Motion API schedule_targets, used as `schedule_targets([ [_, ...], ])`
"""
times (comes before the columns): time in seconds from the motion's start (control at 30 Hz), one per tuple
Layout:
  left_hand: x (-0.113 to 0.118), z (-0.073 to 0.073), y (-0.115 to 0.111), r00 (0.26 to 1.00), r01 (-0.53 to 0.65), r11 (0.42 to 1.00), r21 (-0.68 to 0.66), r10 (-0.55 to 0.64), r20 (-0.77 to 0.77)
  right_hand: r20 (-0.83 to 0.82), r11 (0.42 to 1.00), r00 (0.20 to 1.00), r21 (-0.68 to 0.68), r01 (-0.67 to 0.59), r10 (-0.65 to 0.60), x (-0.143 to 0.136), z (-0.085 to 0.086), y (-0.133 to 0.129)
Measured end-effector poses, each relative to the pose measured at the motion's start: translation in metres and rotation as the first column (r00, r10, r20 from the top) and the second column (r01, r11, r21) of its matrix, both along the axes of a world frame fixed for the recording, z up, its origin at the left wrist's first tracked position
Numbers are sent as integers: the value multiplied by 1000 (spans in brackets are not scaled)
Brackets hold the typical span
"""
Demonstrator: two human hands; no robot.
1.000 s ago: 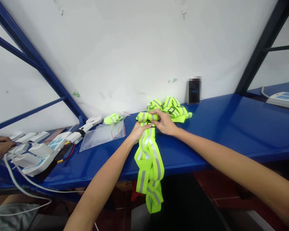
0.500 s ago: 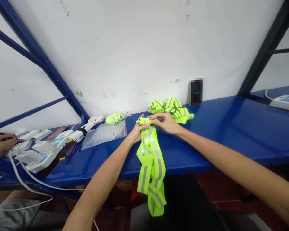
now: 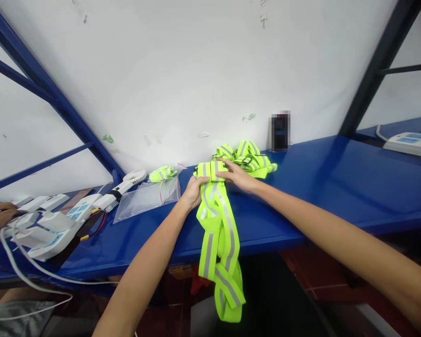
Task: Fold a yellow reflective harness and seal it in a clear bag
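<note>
A neon yellow reflective strap (image 3: 228,229) with grey stripes hangs in loose loops over the front edge of the blue table (image 3: 319,187). Its upper end is a folded bundle, gripped from both sides. My left hand (image 3: 193,191) closes on the bundle's left side, thumb on top. On the right side, my right hand (image 3: 236,176) pinches the bundle between thumb and fingers. Just behind that hand, more reflective straps (image 3: 254,161) with black buckles lie heaped against the wall.
Left of my hands lie a bundled yellow strap (image 3: 163,173), clear zip bags (image 3: 145,200) and a small white fan (image 3: 135,176). Farther left are power strips (image 3: 52,238) with cables and another person's hand (image 3: 0,217). A blurred dark object (image 3: 279,132) stands against the wall.
The bundled end has tilted up and now shows a wider striped face between my hands. My right hand has shifted to its right edge. The whole view has moved slightly.
</note>
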State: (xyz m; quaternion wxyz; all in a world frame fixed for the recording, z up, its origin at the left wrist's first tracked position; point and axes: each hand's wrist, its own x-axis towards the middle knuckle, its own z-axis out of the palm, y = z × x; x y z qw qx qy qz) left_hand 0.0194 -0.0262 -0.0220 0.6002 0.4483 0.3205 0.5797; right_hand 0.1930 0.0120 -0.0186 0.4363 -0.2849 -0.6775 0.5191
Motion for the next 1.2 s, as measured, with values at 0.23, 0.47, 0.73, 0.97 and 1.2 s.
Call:
schedule_targets([
  [0.23,0,-1,1,1000,3,1000,24,-3,-11,-127,939,992,-337,-68,26,-1,-3,1],
  [0.47,0,-9,8,993,-98,990,104,104,-54,-201,981,979,-193,-4,-35,-6,-14,9],
  [0.73,-1,-10,6,985,7,983,-183,-38,-167,-205,992,972,-79,99,-113,-6,-9,7],
  [0.97,-4,-10,6,979,118,978,-171,-144,-145,-169,985,977,91,145,-128,-3,-6,9],
  [1.2,-6,-16,7,969,106,973,-205,-147,-198,-20,911,993,395,116,-118,1,2,-2],
])
